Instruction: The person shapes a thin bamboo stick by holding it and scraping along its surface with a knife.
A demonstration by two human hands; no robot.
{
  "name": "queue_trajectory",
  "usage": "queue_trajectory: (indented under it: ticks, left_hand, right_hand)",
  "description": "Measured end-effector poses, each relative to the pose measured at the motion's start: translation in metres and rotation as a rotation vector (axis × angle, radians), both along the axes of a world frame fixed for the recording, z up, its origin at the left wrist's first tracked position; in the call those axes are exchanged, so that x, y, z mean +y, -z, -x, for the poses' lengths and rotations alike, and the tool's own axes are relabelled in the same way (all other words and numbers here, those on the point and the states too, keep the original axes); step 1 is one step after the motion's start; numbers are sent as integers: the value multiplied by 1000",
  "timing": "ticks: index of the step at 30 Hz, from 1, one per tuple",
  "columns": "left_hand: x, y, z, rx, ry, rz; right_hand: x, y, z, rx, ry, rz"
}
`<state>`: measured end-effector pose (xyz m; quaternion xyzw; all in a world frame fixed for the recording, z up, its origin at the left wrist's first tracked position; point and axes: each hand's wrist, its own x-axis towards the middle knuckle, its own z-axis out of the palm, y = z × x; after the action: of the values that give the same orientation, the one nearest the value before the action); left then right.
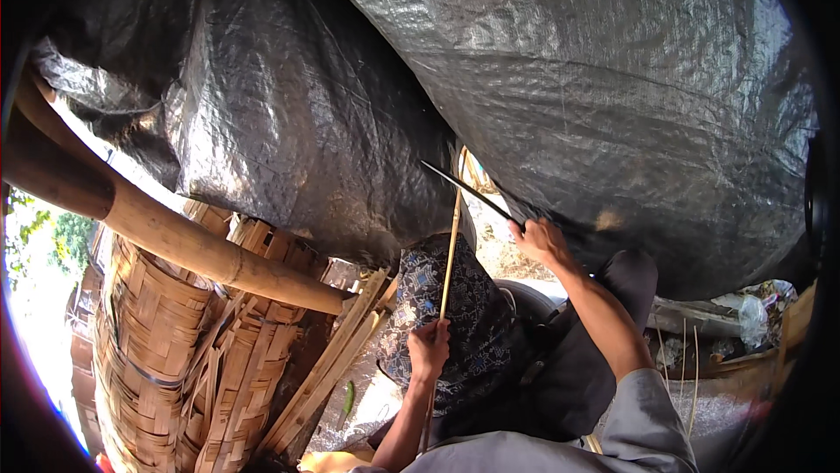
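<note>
My left hand point(429, 350) is closed around a thin bamboo strip point(451, 267) that stands nearly upright in front of me. My right hand point(541, 241), farther off and to the right, grips the handle of a long narrow knife point(466, 188). The blade points up and to the left, crossing the strip near its upper end. Whether the edge touches the strip I cannot tell. Beneath the strip, a dark cloth with a blue and white pattern point(477, 324) lies over my lap.
Dark plastic sheeting point(595, 79) hangs low across the far side. At left, a thick bamboo pole point(201, 250) crosses in front of woven bamboo rolls point(144, 350). Split bamboo pieces point(328, 364) lean beside my left arm. Scraps and clear plastic point(752, 320) lie at the right.
</note>
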<state>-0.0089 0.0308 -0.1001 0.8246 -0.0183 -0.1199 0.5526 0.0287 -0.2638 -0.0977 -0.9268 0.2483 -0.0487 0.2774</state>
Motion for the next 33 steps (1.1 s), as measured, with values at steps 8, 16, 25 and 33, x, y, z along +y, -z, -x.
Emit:
queue_trajectory:
  ticks: [8,16,25,33]
  left_hand:
    - [-3,-1,3,101,-49,107]
    - [5,-26,-5,362,113,366]
    - [-5,-33,11,74,-17,192]
    - [0,-28,-28,356,147,501]
  right_hand:
    - [36,25,18,18,-114,-69]
    - [20,54,21,254,-202,65]
    - [23,24,40,236,-21,-357]
    - [43,-51,21,-148,-231,-360]
